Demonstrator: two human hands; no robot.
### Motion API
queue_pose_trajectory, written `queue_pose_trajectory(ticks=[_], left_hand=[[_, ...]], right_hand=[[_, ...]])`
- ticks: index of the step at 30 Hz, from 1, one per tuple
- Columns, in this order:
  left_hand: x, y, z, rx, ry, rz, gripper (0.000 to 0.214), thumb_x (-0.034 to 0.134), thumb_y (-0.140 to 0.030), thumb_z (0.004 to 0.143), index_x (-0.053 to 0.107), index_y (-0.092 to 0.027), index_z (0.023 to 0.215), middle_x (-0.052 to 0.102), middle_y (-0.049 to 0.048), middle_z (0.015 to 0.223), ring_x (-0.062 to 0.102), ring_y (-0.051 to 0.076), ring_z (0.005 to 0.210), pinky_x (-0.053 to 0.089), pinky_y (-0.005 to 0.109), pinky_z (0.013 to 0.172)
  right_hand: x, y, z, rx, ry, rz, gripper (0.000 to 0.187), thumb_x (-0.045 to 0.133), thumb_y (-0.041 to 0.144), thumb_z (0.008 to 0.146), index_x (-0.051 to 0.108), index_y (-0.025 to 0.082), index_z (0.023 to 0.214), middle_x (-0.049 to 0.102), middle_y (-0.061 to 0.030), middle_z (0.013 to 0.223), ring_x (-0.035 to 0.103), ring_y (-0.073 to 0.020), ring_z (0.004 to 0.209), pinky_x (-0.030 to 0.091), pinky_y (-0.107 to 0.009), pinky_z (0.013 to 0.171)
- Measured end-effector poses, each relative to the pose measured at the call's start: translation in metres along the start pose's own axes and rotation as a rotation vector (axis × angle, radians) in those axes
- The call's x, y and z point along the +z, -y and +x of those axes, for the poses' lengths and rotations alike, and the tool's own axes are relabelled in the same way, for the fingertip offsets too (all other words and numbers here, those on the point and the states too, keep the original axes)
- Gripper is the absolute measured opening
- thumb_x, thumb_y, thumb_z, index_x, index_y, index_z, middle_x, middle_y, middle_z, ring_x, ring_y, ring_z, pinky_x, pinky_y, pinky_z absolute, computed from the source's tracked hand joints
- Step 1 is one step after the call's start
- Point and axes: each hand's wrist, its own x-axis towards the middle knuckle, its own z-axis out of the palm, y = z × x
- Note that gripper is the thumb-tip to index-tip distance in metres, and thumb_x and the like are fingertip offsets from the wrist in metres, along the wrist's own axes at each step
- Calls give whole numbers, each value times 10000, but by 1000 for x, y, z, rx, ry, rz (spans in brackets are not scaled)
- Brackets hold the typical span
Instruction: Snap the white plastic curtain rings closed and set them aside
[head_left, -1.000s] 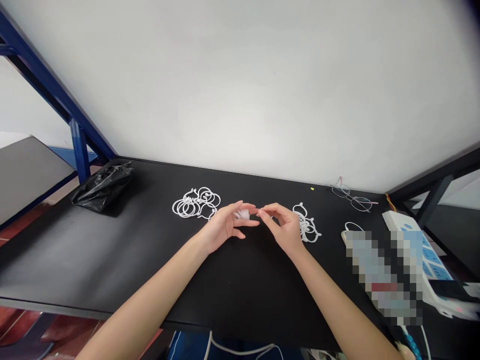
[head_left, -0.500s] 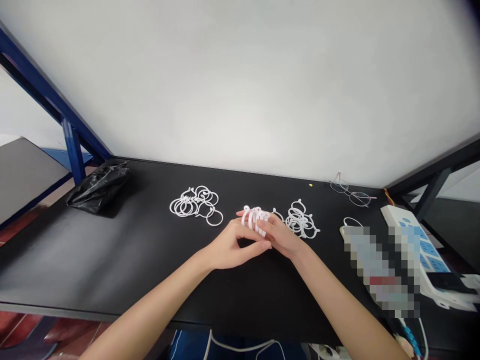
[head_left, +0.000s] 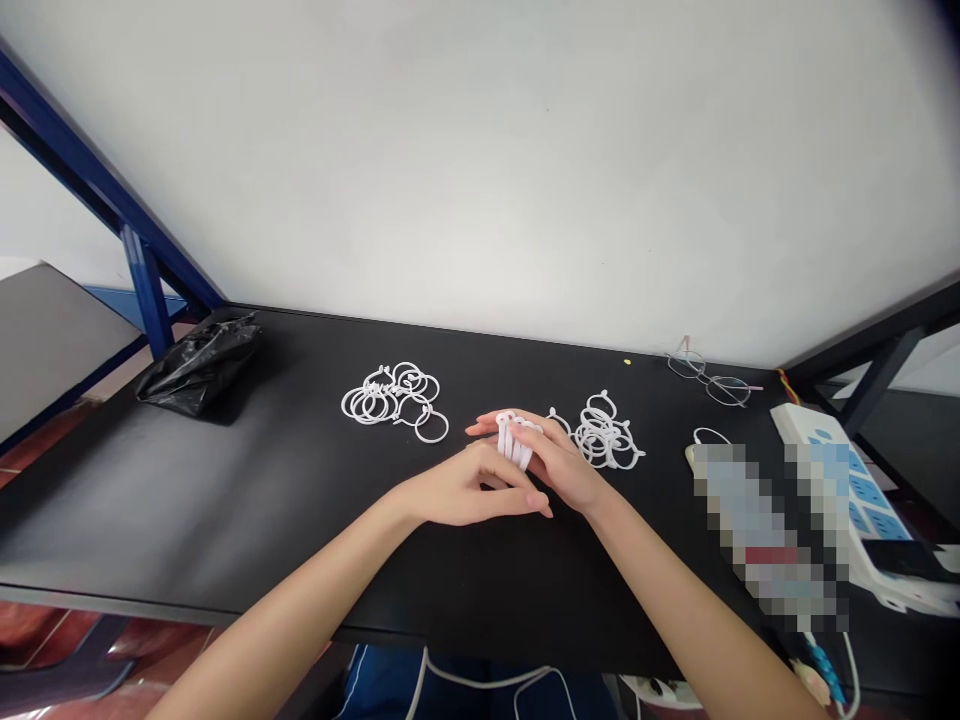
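Several white curtain rings (head_left: 512, 447) with small eyelets are bunched side by side between my hands, over the middle of the black table. My right hand (head_left: 564, 462) closes on this bunch, its thumb on top and its fingertips showing past the rings on the left. From the near left, my left hand (head_left: 459, 487) meets the same bunch with bent fingers, its thumb stretched out below. The tips of the left fingers are hidden behind the rings and the right hand. A loose pile of white rings (head_left: 373, 403) lies to the left, and another pile (head_left: 598, 440) beside my right hand.
A crumpled black plastic bag (head_left: 201, 368) is at the table's left end. Glasses (head_left: 705, 374) lie at the back right, near a small yellow bit (head_left: 627, 362). A blurred-out phone-like thing (head_left: 757, 540) and a white power strip (head_left: 814, 420) with cables occupy the right.
The rings between my hands have drawn closer together and shifted slightly right. The right fingers now reach further past them on the left. The view has tilted a little; both piles look unchanged.
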Motion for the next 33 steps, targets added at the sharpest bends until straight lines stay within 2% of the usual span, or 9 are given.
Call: queue_pose_trajectory(ticks=[3,7,12,16,20,22,24,28,33], left_hand=[[-5,-2,0,-3,51,-122,315,592,-379,908,753,-134,1020,716,122,1096,660,213,1033,530,332,940],[-7,1,0,-39,14,-230,367,570,-432,915,757,-130,1010,711,138,1120,677,221,1010,557,346,907],[-4,2,2,5,-97,-208,344,569,-410,922,770,-138,983,743,116,1028,670,236,1043,509,382,991],[-4,0,4,26,-106,-171,318,552,-368,935,779,-147,961,729,104,1083,628,244,1118,458,382,1044],[-5,1,4,26,-143,-250,389,527,-385,945,795,-132,819,758,107,893,690,217,924,502,352,961],[-7,3,3,31,-139,-350,446,508,-419,947,792,-127,762,756,111,805,701,212,832,525,348,904],[-10,4,1,51,-100,-471,495,489,-451,945,783,-124,719,751,119,762,704,215,784,531,357,880],[-13,7,-2,45,-32,-625,504,531,-479,906,731,-123,609,715,107,646,702,207,669,527,388,880],[-16,11,0,-54,-121,-696,506,619,-537,804,562,-138,499,582,9,545,657,162,520,546,385,812]], right_hand=[[-1,0,0,13,26,26,313,567,391,905,676,190,1120,697,-97,1167,653,-246,1089,498,-430,987],[-3,2,0,2,36,11,316,537,374,931,660,229,1183,632,-80,1304,626,-245,1143,478,-441,1019],[-5,5,0,-33,27,13,325,542,383,935,653,250,1210,564,-62,1396,576,-255,1228,446,-451,1065],[-4,4,0,-53,45,-2,339,556,418,928,656,256,1209,553,-67,1407,565,-263,1243,430,-467,1077],[-8,4,0,-49,83,-6,432,508,514,937,627,240,1250,562,-87,1392,562,-249,1233,423,-450,1073],[-12,5,0,-61,139,-26,507,571,551,888,606,223,1273,630,-98,1286,626,-234,1107,488,-420,984],[-15,5,0,-68,167,-53,544,715,483,800,606,207,1256,704,-73,1073,674,-192,878,549,-358,813],[-15,3,0,-42,107,23,376,805,325,725,649,186,1038,694,-7,812,650,-145,650,510,-259,550],[-8,-3,3,9,208,161,286,821,361,692,637,165,790,541,70,448,594,-132,480,471,-261,528]])
